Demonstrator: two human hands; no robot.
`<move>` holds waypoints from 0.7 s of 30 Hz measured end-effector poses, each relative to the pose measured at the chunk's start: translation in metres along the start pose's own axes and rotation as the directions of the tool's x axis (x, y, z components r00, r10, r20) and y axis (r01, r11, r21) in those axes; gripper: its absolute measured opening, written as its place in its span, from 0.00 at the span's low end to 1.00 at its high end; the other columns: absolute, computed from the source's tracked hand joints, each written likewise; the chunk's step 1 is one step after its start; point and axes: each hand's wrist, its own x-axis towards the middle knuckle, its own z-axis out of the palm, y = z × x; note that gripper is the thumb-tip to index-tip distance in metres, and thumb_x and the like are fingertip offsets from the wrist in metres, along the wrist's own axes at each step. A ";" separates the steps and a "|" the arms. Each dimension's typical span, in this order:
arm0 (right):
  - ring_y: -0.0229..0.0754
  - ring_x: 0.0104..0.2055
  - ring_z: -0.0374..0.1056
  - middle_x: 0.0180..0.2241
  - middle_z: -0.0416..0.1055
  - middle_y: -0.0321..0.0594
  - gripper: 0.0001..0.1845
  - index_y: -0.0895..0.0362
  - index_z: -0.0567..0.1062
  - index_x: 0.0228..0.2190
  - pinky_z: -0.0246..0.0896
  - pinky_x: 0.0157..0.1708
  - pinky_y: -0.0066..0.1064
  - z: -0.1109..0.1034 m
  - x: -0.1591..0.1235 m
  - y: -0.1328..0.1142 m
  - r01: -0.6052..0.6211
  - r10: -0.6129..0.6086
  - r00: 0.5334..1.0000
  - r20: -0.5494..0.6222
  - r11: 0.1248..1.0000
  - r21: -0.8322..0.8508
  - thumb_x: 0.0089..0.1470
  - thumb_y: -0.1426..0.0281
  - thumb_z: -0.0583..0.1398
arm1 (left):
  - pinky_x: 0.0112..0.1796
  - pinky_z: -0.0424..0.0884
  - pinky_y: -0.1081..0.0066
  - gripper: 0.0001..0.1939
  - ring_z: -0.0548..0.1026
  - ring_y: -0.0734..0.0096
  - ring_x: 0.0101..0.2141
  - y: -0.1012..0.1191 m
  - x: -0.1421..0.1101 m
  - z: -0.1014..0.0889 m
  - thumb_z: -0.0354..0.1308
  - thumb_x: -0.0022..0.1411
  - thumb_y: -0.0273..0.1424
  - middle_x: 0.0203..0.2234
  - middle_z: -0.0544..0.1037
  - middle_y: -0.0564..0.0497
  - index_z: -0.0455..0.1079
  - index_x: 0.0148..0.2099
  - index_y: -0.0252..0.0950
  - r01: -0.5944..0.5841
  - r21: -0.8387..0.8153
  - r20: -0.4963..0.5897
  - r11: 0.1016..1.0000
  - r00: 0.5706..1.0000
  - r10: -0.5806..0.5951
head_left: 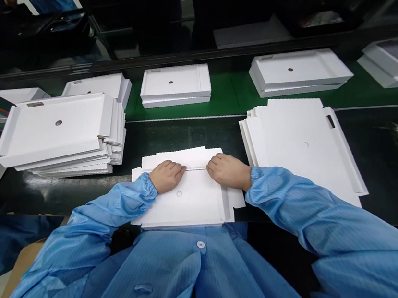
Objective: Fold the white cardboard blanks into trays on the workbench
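White card (196, 202) is pinched at far fold (195, 169) by left hand (167, 176), right hand (228, 170), fingers curled — fold could be skewed by uneven pressure.

Both arms (289, 199) extend forward, converging, with the left hand (167, 176) and right hand (228, 170) (the latter slightly farther out) palm-down, fingers (174, 166) curled, near each other but apart.

- Single head-worn view, facing forward and down across the worktop (183, 130).
- Close range, with the wearer's jacket (166, 266) nearest, green strip (227, 94) farther off.
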 end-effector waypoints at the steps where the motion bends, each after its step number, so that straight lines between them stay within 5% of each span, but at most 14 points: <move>1: 0.45 0.35 0.66 0.32 0.75 0.48 0.13 0.65 0.78 0.34 0.48 0.36 0.38 -0.002 -0.001 0.001 0.005 -0.005 1.000 -0.009 1.000 -0.006 0.62 0.80 0.53 | 0.36 0.67 0.61 0.15 0.74 0.66 0.33 0.001 0.000 -0.001 0.45 0.73 0.26 0.32 0.77 0.45 0.74 0.48 0.34 0.018 -0.011 0.003 1.000 1.000 -0.018; 11: 0.45 0.35 0.65 0.31 0.75 0.46 0.14 0.61 0.77 0.32 0.48 0.38 0.37 -0.010 -0.008 0.011 -0.174 0.176 0.984 -0.035 0.983 0.056 0.64 0.77 0.53 | 0.38 0.68 0.62 0.16 0.74 0.66 0.33 0.004 0.006 -0.006 0.45 0.73 0.28 0.30 0.77 0.45 0.76 0.47 0.35 0.105 -0.004 -0.034 0.994 0.994 -0.105; 16: 0.49 0.44 0.67 0.40 0.76 0.49 0.16 0.61 0.77 0.45 0.51 0.41 0.37 -0.012 0.009 0.003 -0.246 0.251 0.968 0.002 0.948 0.203 0.66 0.63 0.56 | 0.41 0.69 0.61 0.15 0.75 0.65 0.36 0.009 0.020 -0.004 0.48 0.72 0.28 0.32 0.78 0.46 0.76 0.50 0.36 0.094 -0.042 0.038 0.995 0.995 -0.093; 21: 0.46 0.40 0.69 0.37 0.77 0.47 0.13 0.59 0.78 0.39 0.51 0.38 0.36 -0.004 0.023 0.004 -0.275 0.243 0.959 0.143 0.920 0.279 0.66 0.72 0.53 | 0.47 0.70 0.58 0.17 0.75 0.57 0.47 -0.006 0.006 -0.025 0.54 0.70 0.36 0.46 0.78 0.40 0.73 0.56 0.36 0.288 -0.091 0.054 0.953 0.957 -0.284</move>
